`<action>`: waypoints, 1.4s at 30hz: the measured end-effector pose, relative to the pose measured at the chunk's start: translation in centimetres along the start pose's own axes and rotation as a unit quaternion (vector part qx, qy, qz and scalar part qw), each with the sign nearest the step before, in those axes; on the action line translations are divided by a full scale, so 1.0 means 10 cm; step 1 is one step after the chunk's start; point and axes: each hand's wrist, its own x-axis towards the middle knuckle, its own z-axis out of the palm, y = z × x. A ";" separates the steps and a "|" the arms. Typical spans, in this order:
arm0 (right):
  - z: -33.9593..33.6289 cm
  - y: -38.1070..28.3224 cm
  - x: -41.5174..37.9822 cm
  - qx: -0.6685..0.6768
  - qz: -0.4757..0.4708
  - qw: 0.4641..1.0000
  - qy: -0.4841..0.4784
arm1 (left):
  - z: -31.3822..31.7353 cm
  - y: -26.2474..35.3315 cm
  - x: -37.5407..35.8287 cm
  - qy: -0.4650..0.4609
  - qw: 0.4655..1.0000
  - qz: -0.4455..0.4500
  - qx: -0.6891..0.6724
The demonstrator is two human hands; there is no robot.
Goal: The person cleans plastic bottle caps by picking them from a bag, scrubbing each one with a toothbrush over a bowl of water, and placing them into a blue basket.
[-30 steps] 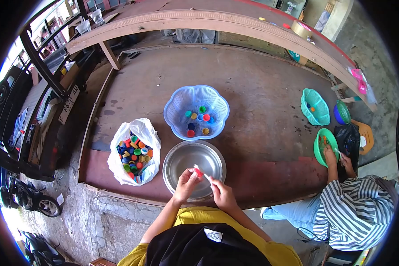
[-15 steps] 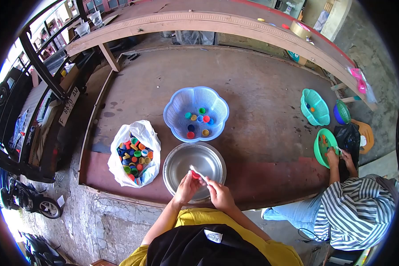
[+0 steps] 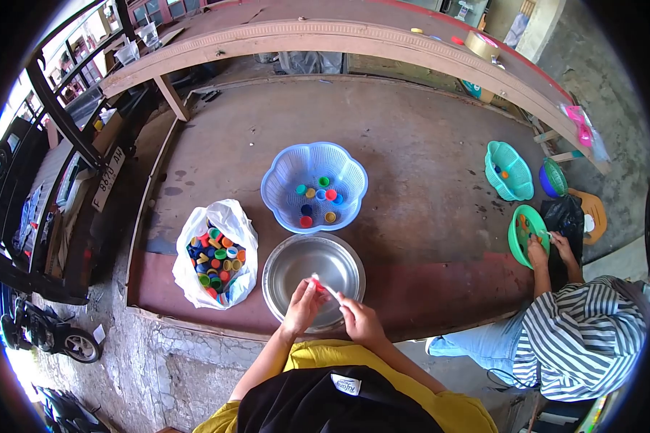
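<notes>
Over the metal basin (image 3: 280,268), my left hand (image 3: 303,309) pinches a red bottle cap (image 3: 319,284). My right hand (image 3: 362,322) grips a slim pale tool (image 3: 331,291), its end against the cap; its exact kind is too small to make out. Just behind the basin stands a blue plastic basket (image 3: 282,173) with several coloured caps inside. To the left, an open white plastic bag (image 3: 183,270) is full of mixed bottle caps (image 3: 217,258).
At the right, another person in a striped shirt (image 3: 578,332) works with both hands at a green basket (image 3: 514,242). A teal basket (image 3: 495,184) and a black bag (image 3: 567,216) are near it. A wooden beam (image 3: 339,32) crosses the far side of the table (image 3: 426,180).
The red cap and the tool's end have shifted slightly between my fingers. Both hands remain over the basin. The whole view has moved a little.
</notes>
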 end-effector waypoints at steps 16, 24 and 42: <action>0.00 0.02 -0.02 0.057 0.021 0.998 0.032 | 0.06 0.08 -0.01 0.014 0.987 0.062 0.147; -0.02 0.01 -0.04 0.047 0.023 0.999 0.016 | 0.03 0.03 0.00 0.014 0.992 0.064 0.109; -0.07 -0.06 0.11 -0.014 0.022 0.999 0.028 | 0.07 0.04 -0.02 0.030 0.995 -0.097 0.011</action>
